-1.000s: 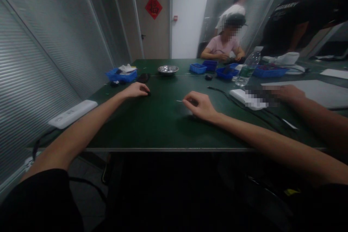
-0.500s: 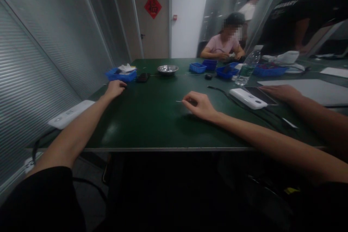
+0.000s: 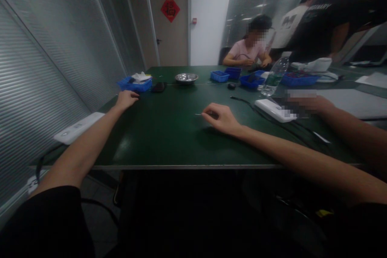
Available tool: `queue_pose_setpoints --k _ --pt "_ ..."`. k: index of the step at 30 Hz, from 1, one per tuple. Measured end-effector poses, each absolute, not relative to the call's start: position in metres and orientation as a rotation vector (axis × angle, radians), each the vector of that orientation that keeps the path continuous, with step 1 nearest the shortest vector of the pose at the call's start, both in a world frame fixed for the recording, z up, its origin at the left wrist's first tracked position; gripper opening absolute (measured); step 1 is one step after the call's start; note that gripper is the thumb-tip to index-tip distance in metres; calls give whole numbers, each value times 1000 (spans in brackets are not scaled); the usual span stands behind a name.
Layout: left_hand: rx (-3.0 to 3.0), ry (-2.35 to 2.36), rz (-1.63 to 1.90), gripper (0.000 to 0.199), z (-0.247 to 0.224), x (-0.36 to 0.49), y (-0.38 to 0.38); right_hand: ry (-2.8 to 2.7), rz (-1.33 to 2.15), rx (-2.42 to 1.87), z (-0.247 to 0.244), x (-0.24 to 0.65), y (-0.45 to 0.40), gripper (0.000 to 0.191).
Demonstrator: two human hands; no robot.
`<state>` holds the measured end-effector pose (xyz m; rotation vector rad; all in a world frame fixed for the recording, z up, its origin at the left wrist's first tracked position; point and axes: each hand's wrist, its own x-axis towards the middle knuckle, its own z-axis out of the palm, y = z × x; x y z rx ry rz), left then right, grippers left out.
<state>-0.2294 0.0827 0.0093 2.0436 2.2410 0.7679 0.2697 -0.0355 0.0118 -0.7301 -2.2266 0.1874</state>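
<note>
My right hand is held just over the green table, its thumb and forefinger pinched together. A thin, pale, needle-like stick juts leftward from that pinch; its other end is hidden by the fingers. Farther left, my left hand is at the table in front of a blue basket that has white tissue in it. The fingers of this hand curl toward the thumb, and whatever lies between them is too dark and small to make out.
Beyond my hands are a black phone, a metal bowl and several blue trays. To the right are a water bottle, a white power bank with cables, and another person's arm. A white device lies beside my left forearm.
My hands stay almost in place, and the pale stick remains in the right-hand pinch. In the background at right, a person in a white top has shifted rightward.
</note>
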Motion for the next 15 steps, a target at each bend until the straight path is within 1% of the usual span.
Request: queue_pose_setpoints --k 6,15 --pt "1964 2297 734 27 15 -224 80 -2235 184 -734 11 269 -34 21" --pt "2034 2281 814 28 14 -218 76 -2234 195 -727 12 269 -36 20"
